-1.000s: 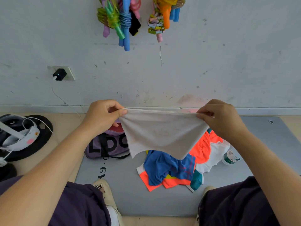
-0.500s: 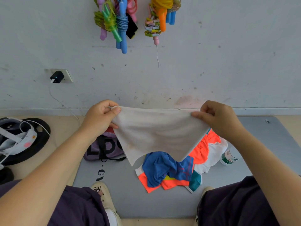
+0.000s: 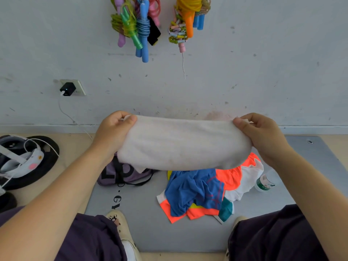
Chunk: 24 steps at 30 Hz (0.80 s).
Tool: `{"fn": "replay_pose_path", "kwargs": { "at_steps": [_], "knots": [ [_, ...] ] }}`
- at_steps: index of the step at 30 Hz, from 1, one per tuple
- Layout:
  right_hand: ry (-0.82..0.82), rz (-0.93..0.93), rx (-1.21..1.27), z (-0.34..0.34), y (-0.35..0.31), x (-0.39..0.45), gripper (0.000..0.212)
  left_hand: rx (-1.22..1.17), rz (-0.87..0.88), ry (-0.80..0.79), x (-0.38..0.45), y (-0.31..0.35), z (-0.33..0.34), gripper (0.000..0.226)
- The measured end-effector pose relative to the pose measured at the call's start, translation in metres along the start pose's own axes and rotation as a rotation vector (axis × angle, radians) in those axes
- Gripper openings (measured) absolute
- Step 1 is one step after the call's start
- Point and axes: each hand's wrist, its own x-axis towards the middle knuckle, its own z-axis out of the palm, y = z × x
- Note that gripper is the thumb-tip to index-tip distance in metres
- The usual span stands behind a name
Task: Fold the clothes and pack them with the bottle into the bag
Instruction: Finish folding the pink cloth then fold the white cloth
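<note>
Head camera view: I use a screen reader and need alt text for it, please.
A person's left hand and right hand grip the two ends of a white cloth, held stretched above a grey mat. Below lie a heap of colourful clothes, a purple bag and a plastic bottle; jump ropes hang on the wall.

Single head-worn wide-angle view, forward and downward, close above mat toward wall.
</note>
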Motion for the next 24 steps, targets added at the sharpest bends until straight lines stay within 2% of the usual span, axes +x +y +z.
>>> {"fn": "replay_pose_path", "kwargs": {
  "at_steps": [3, 7, 11, 14, 18, 20, 24],
  "knots": [
    [0.018, 0.0, -0.011, 0.005, -0.003, -0.002, 0.023, 0.015, -0.021, 0.078, 0.002, 0.001, -0.001, 0.013],
    [-0.128, 0.062, -0.01, 0.016, -0.006, -0.01, 0.019, 0.112, 0.012, 0.028, -0.002, 0.002, 0.003, 0.014],
    [-0.396, 0.019, -0.078, 0.028, -0.01, -0.025, 0.009, 0.115, -0.041, -0.111, -0.012, 0.007, 0.021, 0.015],
    [-0.611, 0.041, -0.071, 0.04, -0.014, -0.039, 0.015, -0.02, -0.107, -0.238, -0.023, 0.013, 0.039, 0.014],
    [-0.783, 0.041, -0.027, 0.05, -0.018, -0.05, 0.024, -0.121, -0.133, -0.405, -0.04, 0.02, 0.058, 0.009],
    [-0.732, -0.016, -0.053, 0.055, -0.019, -0.053, 0.022, -0.166, -0.152, -0.495, -0.045, 0.022, 0.063, 0.01],
    [-0.438, -0.144, -0.119, 0.06, -0.021, -0.056, 0.005, -0.218, -0.18, -0.587, -0.051, 0.026, 0.068, 0.014]
  ]
}}
